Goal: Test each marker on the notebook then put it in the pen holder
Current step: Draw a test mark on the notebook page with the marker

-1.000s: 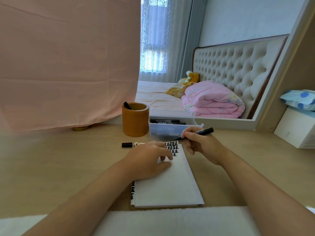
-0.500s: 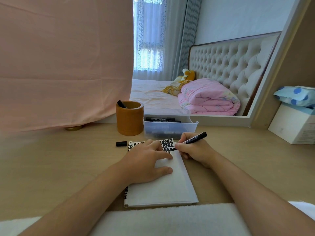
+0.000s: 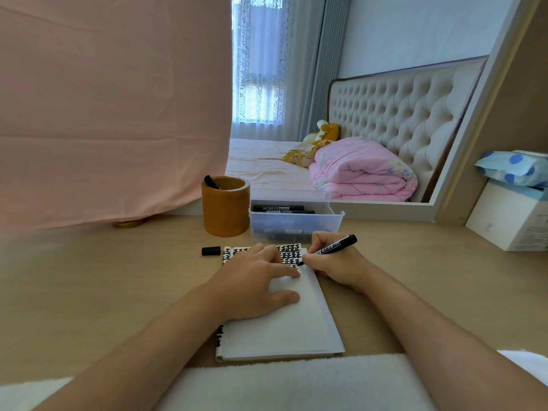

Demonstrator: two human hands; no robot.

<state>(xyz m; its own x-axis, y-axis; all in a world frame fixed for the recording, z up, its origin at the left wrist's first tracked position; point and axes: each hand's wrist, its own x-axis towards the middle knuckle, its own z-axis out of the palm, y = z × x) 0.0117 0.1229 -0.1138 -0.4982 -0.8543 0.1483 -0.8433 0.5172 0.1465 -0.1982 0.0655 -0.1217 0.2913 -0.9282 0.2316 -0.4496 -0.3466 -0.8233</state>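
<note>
Black marker (image 3: 334, 248), uncapped, pinched between curled fingers of right hand (image 3: 335, 264); barrel slanted up to the right, tip at right edge of open notebook (image 3: 284, 330), apparently touching the page beside rows of black test marks. Notebook flat on tabletop (image 3: 103, 292), near the front edge. Left hand (image 3: 252, 284) spread flat on the blank page, fingers straight, pressing down. Loose black cap (image 3: 211, 250) on tabletop just left of notebook's top corner. Behind: brown cylindrical pen holder (image 3: 226, 209) with one leaning marker inside; touching or just beside it on the right, clear plastic bin (image 3: 296, 226) holding further markers (image 3: 278, 208).
</note>
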